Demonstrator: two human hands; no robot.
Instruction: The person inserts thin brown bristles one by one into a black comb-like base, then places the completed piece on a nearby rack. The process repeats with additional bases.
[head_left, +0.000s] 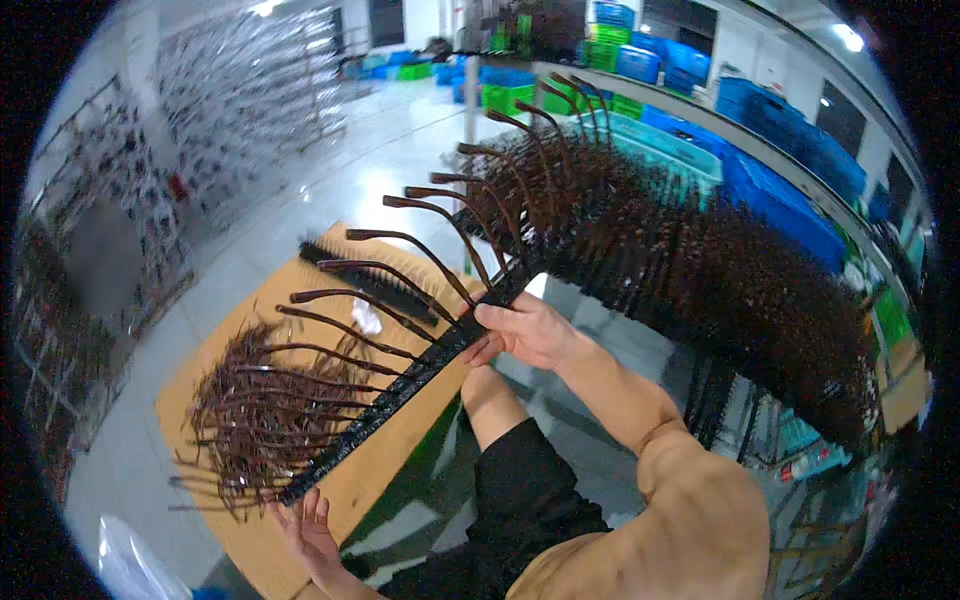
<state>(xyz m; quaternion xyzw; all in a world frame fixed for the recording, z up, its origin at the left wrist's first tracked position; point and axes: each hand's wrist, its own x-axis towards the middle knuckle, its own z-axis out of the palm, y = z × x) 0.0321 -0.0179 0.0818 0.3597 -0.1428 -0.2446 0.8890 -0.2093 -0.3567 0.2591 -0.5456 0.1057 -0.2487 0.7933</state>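
Note:
Both my hands carry a long black bar (pixel 400 393), tilted from low left to upper right. A row of slender, curved, glossy brown pieces that look like glasses temples (pixel 385 267) sticks out along it. My right hand (pixel 530 335) is closed around the bar near its upper part, thumb on top. At the lower end, the fingers of my left hand (pixel 308 540) close on the bar's tip. Beneath the bar, a loose heap of similar brown temples (pixel 255 415) lies on a wooden tabletop (pixel 380 475).
A black bristled strip (pixel 370 280) and a crumpled white scrap (pixel 366 317) lie on the tabletop. At right stands a dense mass of loaded brown racks (pixel 700 270). Behind it are a turquoise crate (pixel 665 150) and blue bins (pixel 780 215). More hanging racks (pixel 240 90) stand at far left.

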